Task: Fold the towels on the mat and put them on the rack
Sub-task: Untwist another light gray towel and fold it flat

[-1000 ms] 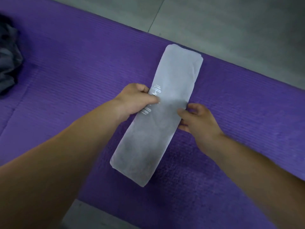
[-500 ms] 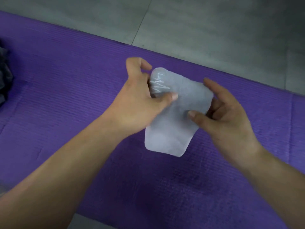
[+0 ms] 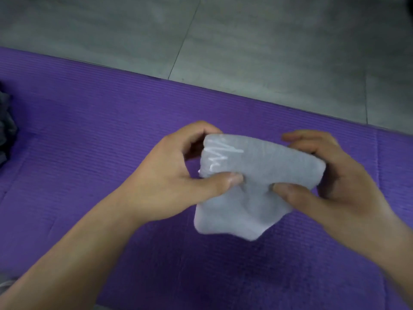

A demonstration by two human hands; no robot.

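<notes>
With left hand [image 3: 169, 182] and right hand [image 3: 348, 186], pinching pale grey towel [image 3: 263, 166] at either side, thumbs on top, fingers curled behind. Held over purple mat [image 3: 89, 130], lower flap drooping. Looks light, soft and limp; likely to sag open unless gripped through all layers near the folded top edge. Carries white stitched marks by the left thumb.

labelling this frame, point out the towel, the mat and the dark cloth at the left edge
towel [image 3: 266, 166]: head view, middle of its folded top layer
mat [image 3: 100, 113]: head view, bare ribbed patch near its far edge
dark cloth [image 3: 6, 128]: head view, grey fold
</notes>
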